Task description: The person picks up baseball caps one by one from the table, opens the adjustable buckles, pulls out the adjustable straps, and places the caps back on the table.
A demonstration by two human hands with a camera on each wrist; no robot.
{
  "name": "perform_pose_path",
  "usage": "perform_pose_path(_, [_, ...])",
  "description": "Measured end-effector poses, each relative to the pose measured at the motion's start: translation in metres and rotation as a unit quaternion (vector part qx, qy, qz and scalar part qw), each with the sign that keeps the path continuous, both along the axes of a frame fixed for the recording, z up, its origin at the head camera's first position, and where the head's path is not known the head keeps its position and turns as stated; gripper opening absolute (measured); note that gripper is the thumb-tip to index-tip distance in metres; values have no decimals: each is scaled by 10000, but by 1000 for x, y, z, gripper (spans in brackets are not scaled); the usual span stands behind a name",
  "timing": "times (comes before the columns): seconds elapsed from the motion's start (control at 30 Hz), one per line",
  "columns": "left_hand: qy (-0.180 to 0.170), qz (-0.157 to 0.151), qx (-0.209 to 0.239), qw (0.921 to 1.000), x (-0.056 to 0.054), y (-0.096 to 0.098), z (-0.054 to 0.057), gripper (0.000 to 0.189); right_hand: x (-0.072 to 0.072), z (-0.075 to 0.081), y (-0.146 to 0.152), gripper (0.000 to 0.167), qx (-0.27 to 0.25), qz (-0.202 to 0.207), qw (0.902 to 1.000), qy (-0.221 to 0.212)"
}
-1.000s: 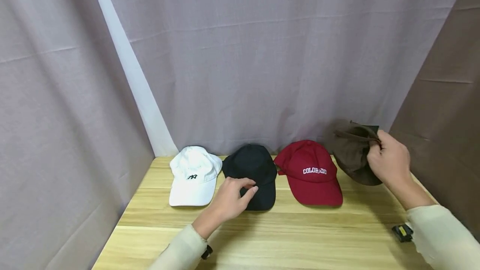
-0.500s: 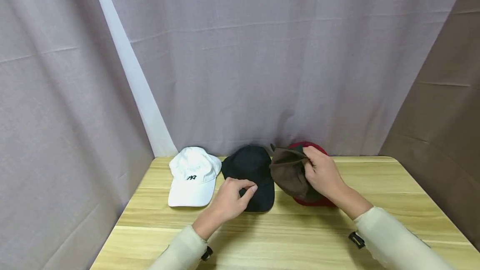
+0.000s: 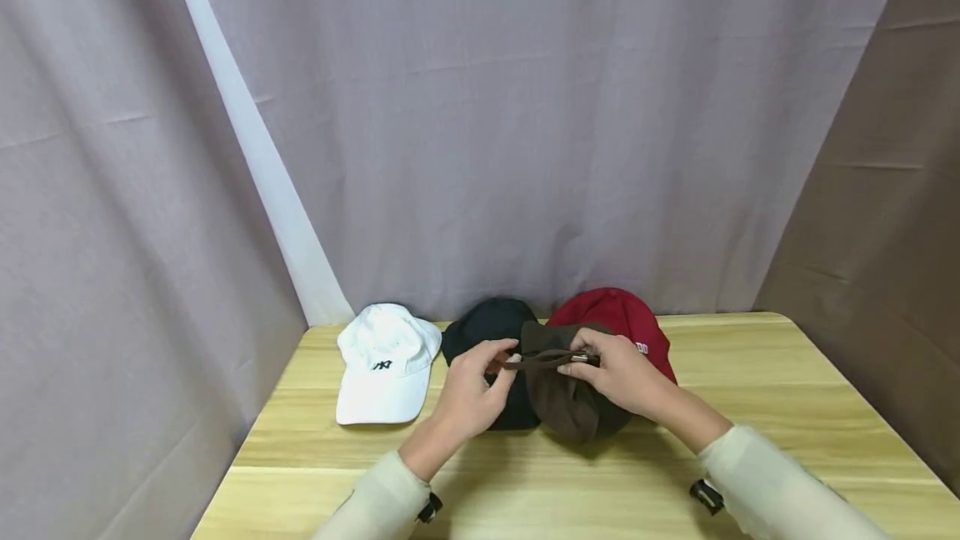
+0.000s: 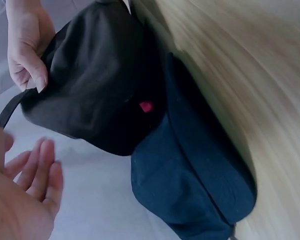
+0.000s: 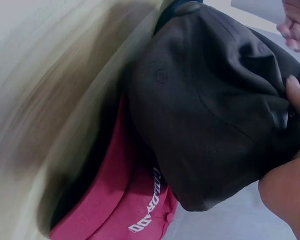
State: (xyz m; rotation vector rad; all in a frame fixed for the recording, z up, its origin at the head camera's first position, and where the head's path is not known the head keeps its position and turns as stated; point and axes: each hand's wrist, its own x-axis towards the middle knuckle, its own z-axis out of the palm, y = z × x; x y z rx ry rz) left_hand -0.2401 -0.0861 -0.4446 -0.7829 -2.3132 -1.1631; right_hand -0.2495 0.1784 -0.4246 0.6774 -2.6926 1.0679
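Observation:
A brown cap (image 3: 566, 411) hangs crown down over the table between my hands, its back strap (image 3: 543, 362) stretched sideways. My right hand (image 3: 621, 373) grips the cap by the strap's buckle end. Thumb and fingertips of my left hand (image 3: 472, 386) pinch the strap's other end; in the left wrist view the strap (image 4: 10, 107) runs to that hand, whose other fingers are spread. Behind the brown cap, partly covered, lie a black cap (image 3: 487, 325) and a red cap (image 3: 611, 308). White lettering shows on the red cap (image 5: 125, 205) in the right wrist view.
A white cap (image 3: 386, 365) with a small dark logo lies at the left end of the row. All rest on a light wooden table (image 3: 750, 407). Grey curtains (image 3: 480, 123) hang right behind its back edge, with more cloth on both sides.
My right hand has brought the brown cap leftward from the far right, past the red cap, and lowered it toward the front. My left hand, earlier with nothing in it, now pinches the strap.

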Motion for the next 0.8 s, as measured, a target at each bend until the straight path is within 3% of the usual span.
perform_pose_path(0.13, [785, -75, 672, 9946, -5, 4, 0, 24, 3, 0, -1, 24, -65, 84, 9995, -300])
perform_pose_path(0.2, [1006, -142, 915, 9906, -7, 5, 3, 27, 4, 0, -1, 24, -41, 142, 9994, -311])
perform_pose_path(0.27, [1073, -205, 873, 9902, -8, 5, 6, 28, 3, 0, 0, 18, -12, 296, 9993, -229])
perform_pose_path(0.33, [981, -262, 453, 9938, -8, 7, 11, 26, 3, 0, 1, 12, 37, 438, 9989, -158])
perform_pose_path(0.43, [706, -358, -656, 9947, -8, 12, 17, 32, 1, 0, 4, 4, 113, 710, 9974, -50])
perform_pose_path(0.57, [374, -433, -1900, 9801, -12, 21, 20, 40, 1, 1, 4, 8, 189, 884, 9959, -3])
perform_pose_path(0.67, [465, -315, -2350, 9704, -14, 27, 20, 39, 1, 1, 2, 11, 304, 864, 9957, 114])
perform_pose_path(0.8, [944, -185, -2618, 9603, -15, 33, 17, 36, 2, -1, -2, 12, 628, 630, 9951, 429])
